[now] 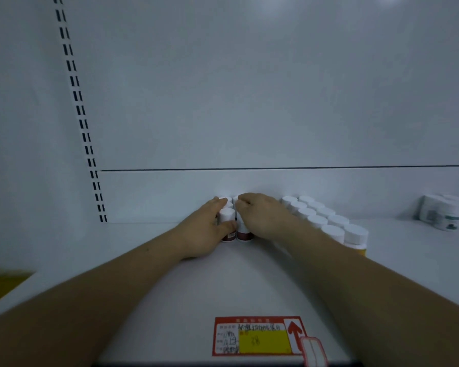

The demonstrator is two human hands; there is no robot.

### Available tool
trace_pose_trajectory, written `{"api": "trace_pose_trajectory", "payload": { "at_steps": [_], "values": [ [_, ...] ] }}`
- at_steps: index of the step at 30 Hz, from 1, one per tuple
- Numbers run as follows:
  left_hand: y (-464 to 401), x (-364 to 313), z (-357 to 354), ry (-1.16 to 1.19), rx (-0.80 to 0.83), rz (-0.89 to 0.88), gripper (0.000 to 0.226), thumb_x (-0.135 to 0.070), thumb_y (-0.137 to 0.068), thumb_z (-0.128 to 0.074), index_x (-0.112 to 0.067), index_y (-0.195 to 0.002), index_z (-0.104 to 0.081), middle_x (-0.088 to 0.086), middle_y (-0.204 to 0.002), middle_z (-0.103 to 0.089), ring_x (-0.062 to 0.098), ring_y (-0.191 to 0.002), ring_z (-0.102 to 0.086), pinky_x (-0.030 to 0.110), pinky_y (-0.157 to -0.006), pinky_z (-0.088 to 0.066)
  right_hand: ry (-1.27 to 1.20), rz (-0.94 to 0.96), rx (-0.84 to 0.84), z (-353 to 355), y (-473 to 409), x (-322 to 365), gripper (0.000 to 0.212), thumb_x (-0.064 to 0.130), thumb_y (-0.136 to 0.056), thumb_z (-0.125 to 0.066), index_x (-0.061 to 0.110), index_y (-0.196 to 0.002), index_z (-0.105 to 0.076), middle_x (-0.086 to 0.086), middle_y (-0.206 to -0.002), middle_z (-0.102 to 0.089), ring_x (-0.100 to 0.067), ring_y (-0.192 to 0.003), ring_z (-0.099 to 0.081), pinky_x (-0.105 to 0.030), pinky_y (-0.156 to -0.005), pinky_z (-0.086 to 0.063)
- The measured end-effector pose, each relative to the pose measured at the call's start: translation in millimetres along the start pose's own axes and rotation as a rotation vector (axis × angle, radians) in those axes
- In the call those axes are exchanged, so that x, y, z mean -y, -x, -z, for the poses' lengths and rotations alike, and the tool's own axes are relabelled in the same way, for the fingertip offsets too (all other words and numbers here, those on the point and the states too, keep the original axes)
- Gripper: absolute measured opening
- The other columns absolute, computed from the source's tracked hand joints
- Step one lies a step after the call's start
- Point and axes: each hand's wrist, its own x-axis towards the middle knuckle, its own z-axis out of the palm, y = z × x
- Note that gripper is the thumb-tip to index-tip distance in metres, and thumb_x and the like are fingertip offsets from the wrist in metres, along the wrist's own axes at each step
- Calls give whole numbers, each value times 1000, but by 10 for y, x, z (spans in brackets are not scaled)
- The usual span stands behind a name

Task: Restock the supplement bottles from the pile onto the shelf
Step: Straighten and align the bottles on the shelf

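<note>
On the white shelf (149, 250), a small cluster of white-capped bottles with dark red labels (227, 215) stands against the back wall. My left hand (210, 229) wraps the left side of the cluster, thumb across the front bottle. My right hand (260, 215) curls over the bottles on the right side, hiding most of them; one red-labelled bottle (244, 234) shows beneath it. The pile of loose bottles is out of view.
To the right stand two neat rows of white-capped bottles with yellow labels (326, 221). Further right are several white bottles with green labels (441, 211). A red and yellow price tag (257, 336) sits on the shelf's front edge. A slotted upright (82, 123) runs up the left.
</note>
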Motion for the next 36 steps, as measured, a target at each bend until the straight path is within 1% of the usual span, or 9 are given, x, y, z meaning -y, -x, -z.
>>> {"api": "trace_pose_trajectory", "payload": {
  "at_steps": [4,7,9,13,17,21,24,32,36],
  "values": [
    [22,-47,27,-12,33,36,48,-27,-91,-58,-15,-135,-41,-13,-114,-41,4,-104,-42,-9,-69,-28,-28,-38,5,-11,4,13,36,29,-100,-32,8,-111,-59,-12,-115,-60,-24,-95,-51,-29,-74,-33],
    [62,-114,126,-75,86,70,65,-34,-88,-61,-17,-143,-31,-7,-132,-42,0,-111,-40,-8,-75,-24,-64,-45,-33,11,2,50,37,28,-100,-34,7,-123,-53,-14,-124,-56,-29,-112,-51,-31,-82,-36],
    [73,-161,235,-154,125,85,65,-38,-88,-61,-20,-143,-32,-5,-142,-38,4,-124,-37,3,-92,-23,-120,-32,-77,69,-24,104,41,31,-100,-35,6,-129,-50,-14,-134,-51,-27,-121,-45,-28,-88,-32],
    [161,-313,382,-209,152,132,56,-44,-88,-59,-24,-137,-40,-6,-139,-43,14,-124,-44,19,-93,-30,-137,43,-109,256,-33,258,50,36,-99,-37,11,-142,-40,-10,-148,-39,-25,-134,-36,-29,-103,-28],
    [292,-532,364,-306,107,68,51,-38,-91,-55,-7,-131,-46,9,-137,-47,21,-112,-47,15,-71,-28,28,96,-85,590,66,307,52,40,-98,-38,10,-140,-43,-10,-146,-42,-26,-131,-39,-30,-96,-32],
    [338,-722,237,-249,95,23,51,-45,-87,-60,-25,-131,-44,-4,-129,-46,17,-120,-44,17,-84,-33,212,23,-66,967,268,71,54,44,-97,-38,12,-140,-43,-8,-148,-40,-27,-132,-38,-33,-102,-31],
    [360,-854,38,-274,150,23,73,-54,-85,-58,-29,-146,-27,-6,-152,-28,16,-135,-32,26,-102,-26,300,-59,-33,1120,486,-224,53,44,-97,-40,14,-141,-42,-7,-148,-40,-26,-132,-38,-33,-103,-31],
    [280,-1274,-571,-155,169,13,75,-54,-82,-61,-31,-145,-26,-5,-150,-31,7,-116,-39,21,-89,-27,242,-62,23,1117,799,-851,48,44,-98,-38,16,-136,-48,-6,-143,-47,-24,-127,-43,-29,-96,-33],
    [160,-1376,-740,-211,124,39,65,-53,-83,-60,-35,-141,-35,-5,-146,-34,12,-117,-45,14,-87,-30,160,20,70,1019,757,-1042,37,39,-99,-36,17,-117,-59,-8,-120,-60,-20,-98,-52,-28,-76,-35]
  ]
}}
